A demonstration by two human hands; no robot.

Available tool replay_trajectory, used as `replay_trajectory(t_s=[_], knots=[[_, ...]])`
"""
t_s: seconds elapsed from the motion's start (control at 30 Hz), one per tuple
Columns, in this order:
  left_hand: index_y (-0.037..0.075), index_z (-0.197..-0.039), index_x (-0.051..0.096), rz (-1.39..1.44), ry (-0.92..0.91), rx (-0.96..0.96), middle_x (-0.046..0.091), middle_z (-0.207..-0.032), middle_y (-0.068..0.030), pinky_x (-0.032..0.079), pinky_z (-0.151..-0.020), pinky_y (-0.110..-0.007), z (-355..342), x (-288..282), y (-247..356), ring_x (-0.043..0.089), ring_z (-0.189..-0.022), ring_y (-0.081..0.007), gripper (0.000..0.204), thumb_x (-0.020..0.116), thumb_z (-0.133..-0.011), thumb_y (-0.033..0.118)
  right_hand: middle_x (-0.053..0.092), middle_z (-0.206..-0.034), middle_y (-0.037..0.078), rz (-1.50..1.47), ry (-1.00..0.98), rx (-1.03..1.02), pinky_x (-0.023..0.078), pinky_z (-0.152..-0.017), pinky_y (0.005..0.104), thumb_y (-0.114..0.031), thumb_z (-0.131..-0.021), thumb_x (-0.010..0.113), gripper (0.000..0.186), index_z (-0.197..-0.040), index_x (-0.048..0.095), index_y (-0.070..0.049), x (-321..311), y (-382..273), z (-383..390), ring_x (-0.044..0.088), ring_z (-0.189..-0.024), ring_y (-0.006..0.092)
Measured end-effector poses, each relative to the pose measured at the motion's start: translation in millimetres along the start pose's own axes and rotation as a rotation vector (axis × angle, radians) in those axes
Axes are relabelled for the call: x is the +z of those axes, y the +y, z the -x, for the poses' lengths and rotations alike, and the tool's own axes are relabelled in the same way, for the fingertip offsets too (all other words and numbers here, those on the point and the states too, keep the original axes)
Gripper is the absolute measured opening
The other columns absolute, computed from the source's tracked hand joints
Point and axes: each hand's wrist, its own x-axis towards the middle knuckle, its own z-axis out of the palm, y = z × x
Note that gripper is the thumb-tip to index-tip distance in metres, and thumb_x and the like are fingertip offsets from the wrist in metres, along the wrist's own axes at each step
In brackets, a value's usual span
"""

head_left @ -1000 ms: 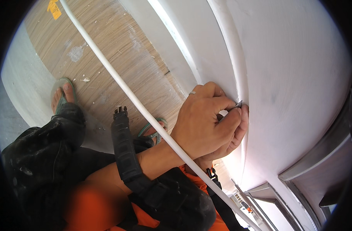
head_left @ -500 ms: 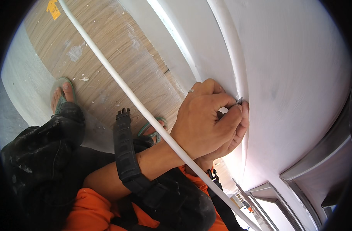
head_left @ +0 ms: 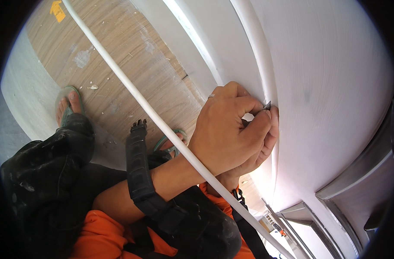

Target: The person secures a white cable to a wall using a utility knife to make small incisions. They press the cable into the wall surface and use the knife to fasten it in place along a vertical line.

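Note:
My left hand is closed in a pinch, thumb and index finger on a small grey metal blade. The blade's pointed tip touches the edge of a white trim strip on the pale wall. Mostly behind it, my right hand has its fingers curled together, the fingertips beside the blade against the wall. Whatever they grip is hidden. A thin ring sits on a left finger. A wide black strap with a buckle lies across my left forearm.
A long white tube crosses diagonally in front of my left forearm. On the wood-look floor are white specks, smears and an orange arrow sticker. My sandalled feet are at left. Dark-framed panels stand at lower right.
Both hands, with the blade, have shifted slightly upward along the trim strip. The pinch stays closed, and the view has tilted a little.

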Motion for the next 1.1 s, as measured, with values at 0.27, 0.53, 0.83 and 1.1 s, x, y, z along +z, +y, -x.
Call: replay_trajectory(t_s=[0.27,0.53,0.83,1.1], knots=[[-0.001,-0.076,0.070,-0.017,0.019,0.057,0.058,-0.077,-0.0153,0.045,-0.064,-0.041,1.7,1.3,-4.2,0.055,-0.076,-0.0271,0.021,0.063,-0.081,0.018,0.061,-0.119,0.018,0.005,0.010,0.029,0.052,-0.074,0.0255,-0.018,-0.099,0.049,0.042,-0.134,0.046,0.005,-1.0,-0.4,2.0,0.062,-0.081,0.0127],[-0.002,-0.076,0.070,-0.003,0.001,0.044,0.057,-0.076,-0.0144,0.044,-0.064,-0.041,0.6,0.1,-5.4,0.054,-0.076,-0.0270,0.023,0.063,-0.081,0.019,0.061,-0.119,0.018,-0.019,-0.060,-0.013,0.053,-0.073,0.0257,-0.017,-0.099,0.050,0.041,-0.134,0.046,0.005,-7.5,5.9,1.9,0.063,-0.079,0.0128],[-0.001,-0.077,0.070,-0.003,-0.026,0.005,0.058,-0.079,-0.0124,0.044,-0.065,-0.038,1.8,1.4,-3.3,0.054,-0.076,-0.0236,0.018,0.063,-0.081,0.016,0.061,-0.119,0.018,-0.011,-0.061,-0.001,0.052,-0.074,0.0256,-0.016,-0.099,0.051,0.041,-0.133,0.046,0.006,-9.1,2.3,1.4,0.062,-0.080,0.0124],[0.000,-0.080,0.069,-0.036,-0.049,0.005,0.059,-0.082,-0.0093,0.046,-0.069,-0.032,4.4,0.2,-6.5,0.057,-0.078,-0.0196,0.010,0.065,-0.080,0.009,0.060,-0.119,0.018,0.000,-0.066,-0.016,0.051,-0.077,0.0265,-0.015,-0.099,0.052,0.041,-0.133,0.046,0.006,-11.0,1.7,1.5,0.061,-0.086,0.0137]])
